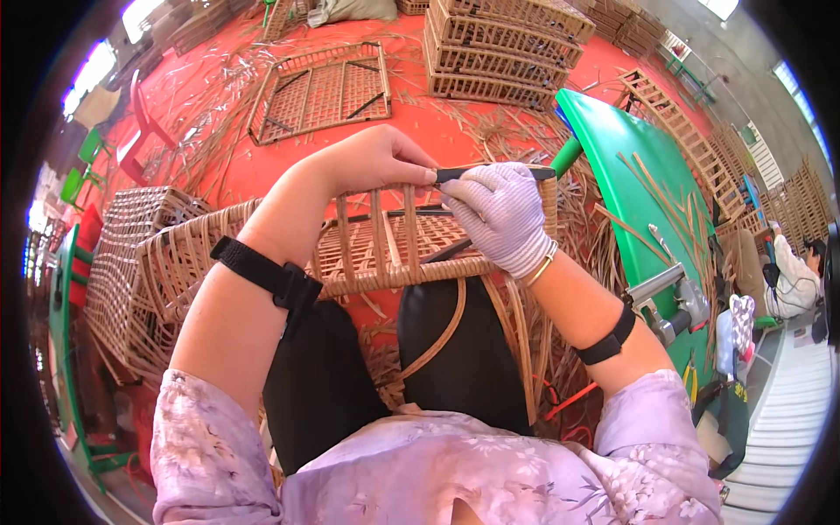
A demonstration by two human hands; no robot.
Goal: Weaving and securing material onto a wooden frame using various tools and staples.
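A brown woven wicker basket (385,280) rests tilted against my knees, its upright slats and mesh facing me. A dark flat bar (535,173) runs along the far part of its rim. My left hand (372,164) is bare and bent over that rim, its thumb and fingers closed at the left end of the dark bar. Beside it, my right hand (503,214), in a pale striped knit glove, is closed over the bar and rim. The palm side of both hands is hidden, as is any thin strand between the fingertips. Loose wicker strips (522,350) hang from the basket by my right leg.
Left of me stands another woven basket (131,271). A flat wicker frame (324,92) lies on the strip-littered red floor (210,166), and stacked wicker trays (503,52) stand farther back. On the green table (612,166) at right lies a metal power tool (674,293). Another person (792,280) sits at far right.
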